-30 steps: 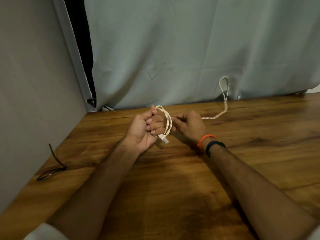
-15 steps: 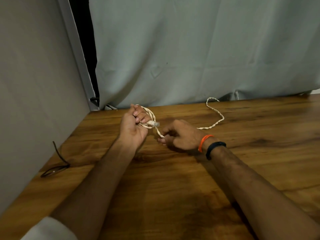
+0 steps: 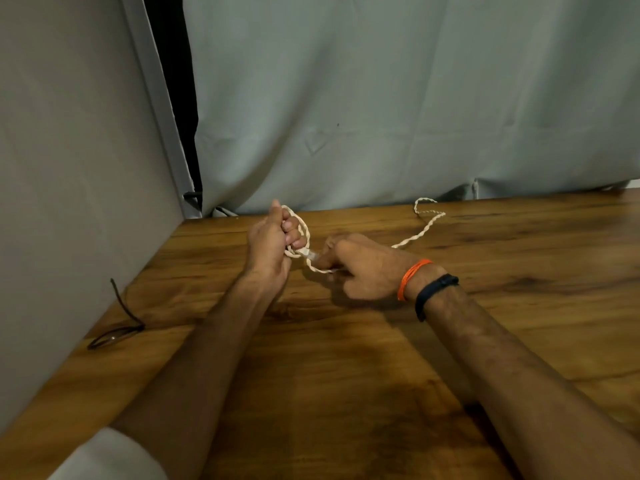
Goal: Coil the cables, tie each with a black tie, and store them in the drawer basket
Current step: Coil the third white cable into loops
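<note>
Looping around the curled fingers of the left hand (image 3: 268,245): a cream twisted cable (image 3: 420,233), gathered into a few small coils held just above the desk (image 3: 346,375). Gripped there with the thumb up and the fingers closed over the loops; a pale plug end (image 3: 310,253) sticking out just below that fist, toward the other hand. Running on from the coils in a short slack curve to the right hand (image 3: 363,268), pinched low between its bent fingers, knuckles down close to the wood. Trailing out past the right hand, across the desk toward the back edge, ending in a loose squiggle near the hanging grey curtain (image 3: 398,98). Worn on the right wrist: an orange band (image 3: 412,277) and, just behind it, a black band (image 3: 434,294). Lying well apart on the far left of the desk, beside the grey wall panel (image 3: 69,168): a thin black tie (image 3: 119,327), looped at one end with a tail sticking up.
</note>
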